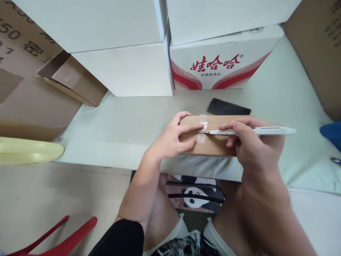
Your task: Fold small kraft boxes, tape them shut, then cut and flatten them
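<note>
A small brown cardboard box (213, 145) lies on the pale table (117, 131) near its front edge, its flaps sealed with clear tape (204, 125). My left hand (173, 140) rests on the box's left end, fingers spread and pressing it down. My right hand (250, 144) is closed around a white utility knife (269, 131), held flat over the box. The knife's tip sits at the taped seam, just beside my left fingertips.
A black phone (228, 107) lies behind the box. White cartons (128, 67) and one with red print (221, 67) stand at the back. Brown cardboard boxes (34, 96) lie at left, another (317, 46) at right. A yellow plate (26, 151) and a blue object (331, 133) sit at the edges.
</note>
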Demonstrator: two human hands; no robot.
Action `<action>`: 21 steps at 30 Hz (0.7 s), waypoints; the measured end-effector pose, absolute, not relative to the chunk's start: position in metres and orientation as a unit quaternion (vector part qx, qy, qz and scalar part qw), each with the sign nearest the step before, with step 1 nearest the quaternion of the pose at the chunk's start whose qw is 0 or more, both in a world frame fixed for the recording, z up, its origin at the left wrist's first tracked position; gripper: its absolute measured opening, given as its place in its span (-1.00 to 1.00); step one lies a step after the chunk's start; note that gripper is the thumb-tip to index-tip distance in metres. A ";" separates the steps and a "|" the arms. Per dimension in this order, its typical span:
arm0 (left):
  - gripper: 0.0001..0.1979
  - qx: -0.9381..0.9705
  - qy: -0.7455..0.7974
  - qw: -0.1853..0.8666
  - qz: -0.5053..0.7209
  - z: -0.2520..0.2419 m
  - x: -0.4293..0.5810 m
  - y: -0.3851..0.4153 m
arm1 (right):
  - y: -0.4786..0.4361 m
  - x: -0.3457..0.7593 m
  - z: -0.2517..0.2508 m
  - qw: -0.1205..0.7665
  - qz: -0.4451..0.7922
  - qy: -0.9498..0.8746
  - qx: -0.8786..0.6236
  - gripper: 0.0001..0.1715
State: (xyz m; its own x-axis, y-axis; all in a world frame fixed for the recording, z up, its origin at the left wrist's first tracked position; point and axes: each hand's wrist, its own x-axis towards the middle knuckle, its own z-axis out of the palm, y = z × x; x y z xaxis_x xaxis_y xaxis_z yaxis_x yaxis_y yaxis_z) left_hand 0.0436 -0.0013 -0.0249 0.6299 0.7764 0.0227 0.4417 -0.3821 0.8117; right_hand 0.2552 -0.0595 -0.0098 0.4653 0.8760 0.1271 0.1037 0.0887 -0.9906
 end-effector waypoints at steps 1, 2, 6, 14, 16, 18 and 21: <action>-0.46 0.806 0.370 0.411 0.212 -0.026 0.043 0.000 | -0.058 0.255 -0.009 0.636 0.318 -0.394 -0.582 -0.83; -0.39 0.806 0.359 0.414 0.222 -0.028 0.041 0.001 | -0.057 0.255 -0.008 0.666 0.322 -0.373 -0.559 -0.81; -0.27 0.808 0.324 0.412 0.269 -0.037 0.035 0.005 | -0.051 0.257 -0.002 0.782 0.332 -0.292 -0.440 -0.83; -0.56 0.692 0.382 0.480 0.380 -0.051 0.028 0.013 | -0.050 0.269 0.004 0.794 0.377 -0.299 -0.372 -0.85; -0.69 0.666 0.403 0.479 0.407 -0.051 0.029 0.015 | -0.051 0.277 0.006 0.789 0.403 -0.312 -0.343 -0.77; -0.63 0.657 0.400 0.483 0.418 -0.050 0.031 0.016 | -0.052 0.287 0.007 0.785 0.429 -0.310 -0.321 -0.72; -0.54 0.652 0.376 0.504 0.423 -0.048 0.037 0.013 | -0.055 0.302 0.007 0.780 0.443 -0.292 -0.331 -0.70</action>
State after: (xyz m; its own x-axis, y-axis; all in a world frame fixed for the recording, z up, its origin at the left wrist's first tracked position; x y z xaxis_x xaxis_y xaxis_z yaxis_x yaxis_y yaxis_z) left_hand 0.0374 0.0133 -0.0485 0.3592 0.9173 0.1717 0.0644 -0.2079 0.9760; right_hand 0.3023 -0.0554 0.0070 0.4373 0.8844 0.1630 -0.4971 0.3887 -0.7757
